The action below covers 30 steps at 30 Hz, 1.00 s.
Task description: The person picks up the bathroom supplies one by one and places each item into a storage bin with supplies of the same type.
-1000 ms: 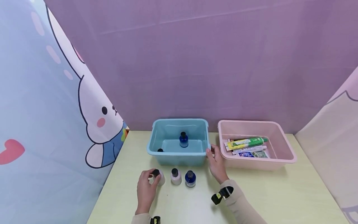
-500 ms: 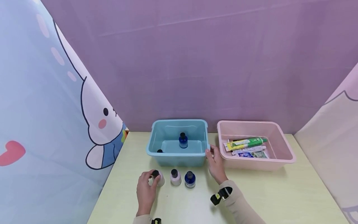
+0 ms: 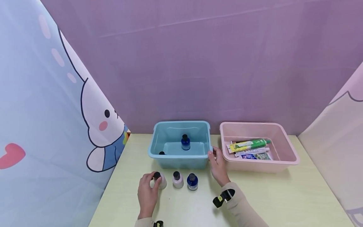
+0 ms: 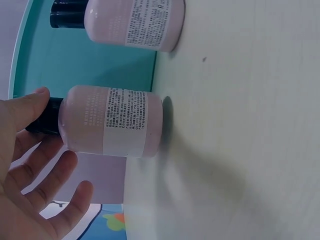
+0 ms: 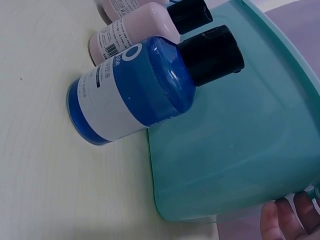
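Observation:
My left hand (image 3: pixel 148 195) pinches the black cap of a small pale pink bottle (image 3: pixel 162 183) between thumb and fingers. The left wrist view shows that bottle (image 4: pixel 112 121) with its printed label, and the other fingers spread loosely below the cap. Beside it stand a second pink bottle (image 3: pixel 178 181) and a dark blue bottle (image 3: pixel 192 183), both black-capped. My right hand (image 3: pixel 219 168) grips the right front rim of a light blue plastic bin (image 3: pixel 181 161). Inside that bin a blue bottle (image 3: pixel 185 143) stands upright; only a black cap (image 3: pixel 162 153) of another shows behind the front wall.
Right of the blue bin stands a pink bin (image 3: pixel 261 167) holding several toothpaste tubes (image 3: pixel 250 145). A purple cloth (image 3: pixel 198 63) hangs close behind both bins. The pale table (image 3: pixel 181 211) carries everything, with a printed rabbit curtain (image 3: pixel 56 126) along its left side.

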Each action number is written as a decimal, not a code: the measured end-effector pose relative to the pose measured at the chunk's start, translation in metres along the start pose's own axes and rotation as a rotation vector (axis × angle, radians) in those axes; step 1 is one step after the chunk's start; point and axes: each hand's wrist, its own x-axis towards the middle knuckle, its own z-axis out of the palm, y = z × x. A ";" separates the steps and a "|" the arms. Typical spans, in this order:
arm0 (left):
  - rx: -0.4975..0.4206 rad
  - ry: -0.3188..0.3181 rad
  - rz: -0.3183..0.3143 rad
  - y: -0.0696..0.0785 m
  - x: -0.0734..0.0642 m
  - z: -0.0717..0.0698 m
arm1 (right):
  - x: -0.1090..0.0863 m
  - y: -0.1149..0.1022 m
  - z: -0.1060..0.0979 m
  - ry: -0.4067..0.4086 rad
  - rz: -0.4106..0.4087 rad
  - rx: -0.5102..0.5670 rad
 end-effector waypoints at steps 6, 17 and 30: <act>-0.007 0.003 -0.002 0.005 0.005 -0.005 | 0.000 -0.002 0.000 -0.003 -0.001 0.001; -0.030 0.009 0.032 0.017 0.016 -0.014 | -0.001 -0.002 0.000 -0.007 0.006 -0.008; -0.058 0.026 0.061 0.027 0.023 -0.023 | 0.000 0.001 -0.001 -0.020 0.020 -0.017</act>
